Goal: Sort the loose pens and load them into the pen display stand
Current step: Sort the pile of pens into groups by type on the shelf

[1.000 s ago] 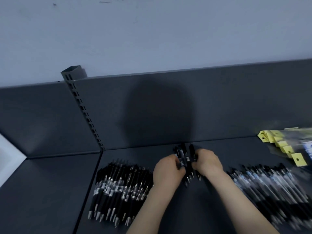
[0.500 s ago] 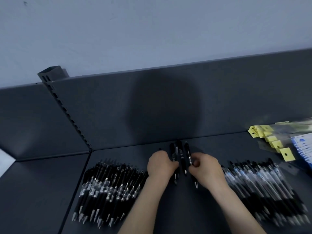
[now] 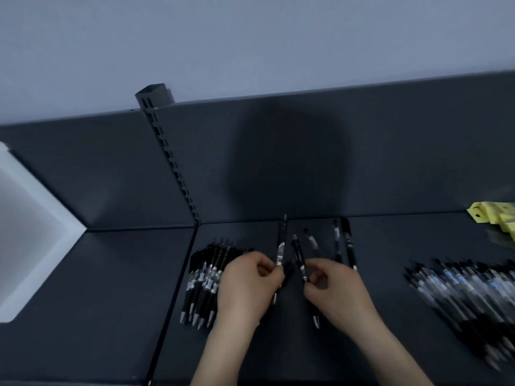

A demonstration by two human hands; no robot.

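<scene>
On the dark shelf (image 3: 278,352) my left hand (image 3: 248,288) pinches a clear-barrelled pen (image 3: 280,250) that points away from me. Right beside it, my right hand (image 3: 338,293) pinches a black pen (image 3: 299,259), whose tip pokes out below at the hand's near side. Two or three more pens (image 3: 347,246) lie loose on the shelf just beyond my right hand. A pile of black pens (image 3: 203,280) lies to the left, partly behind my left hand. A second pile of clear-barrelled pens (image 3: 459,291) spreads out at the right.
The shelf's back panel (image 3: 278,162) rises behind, with a slotted upright (image 3: 170,154) at the left. A seam (image 3: 172,296) splits the shelf from a neighbouring one. Yellow-tagged packets (image 3: 493,218) lie at the far right. A white object (image 3: 30,246) stands at the left edge.
The bundle of pens that both hands held together has come apart: each hand now pinches one pen, and the others lie loose on the shelf beyond. The camera has swung left.
</scene>
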